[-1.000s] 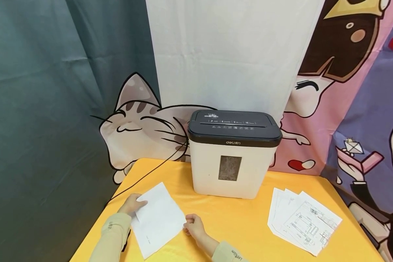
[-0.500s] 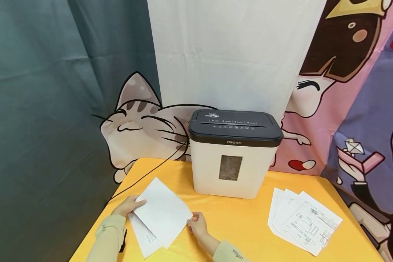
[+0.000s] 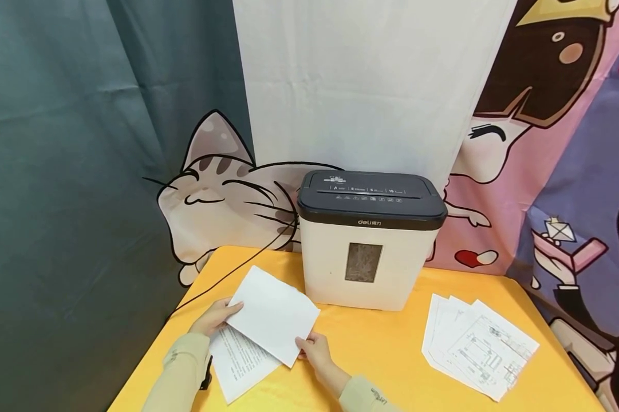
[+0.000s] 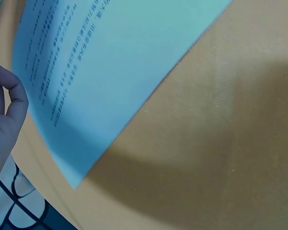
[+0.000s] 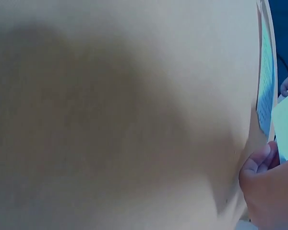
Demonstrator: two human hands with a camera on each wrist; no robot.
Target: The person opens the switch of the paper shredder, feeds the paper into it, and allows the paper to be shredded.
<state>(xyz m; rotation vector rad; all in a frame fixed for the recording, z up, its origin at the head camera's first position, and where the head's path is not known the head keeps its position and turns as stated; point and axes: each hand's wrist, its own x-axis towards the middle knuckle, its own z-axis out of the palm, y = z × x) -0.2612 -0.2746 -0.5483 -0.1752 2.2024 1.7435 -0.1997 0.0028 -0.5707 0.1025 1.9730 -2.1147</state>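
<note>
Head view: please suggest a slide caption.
Left hand and right hand hold white paper over a printed page near a shredder.

"deli" stands on the dark front band of the paper shredder [image 3: 371, 233], followed by small chinese characters; the lid [image 3: 373, 209] bears a row of figures and icons, too small to read surely. chinese lines cover the printed sheet [image 3: 242, 366]; lettering on the sleeve cuffs [image 3: 363, 392] is illegible.

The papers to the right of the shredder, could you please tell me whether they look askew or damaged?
Somewhat: these papers lie fanned at uneven angles instead of squared up, and the top sheet has a ragged-looking lower right edge, perhaps torn.
</note>
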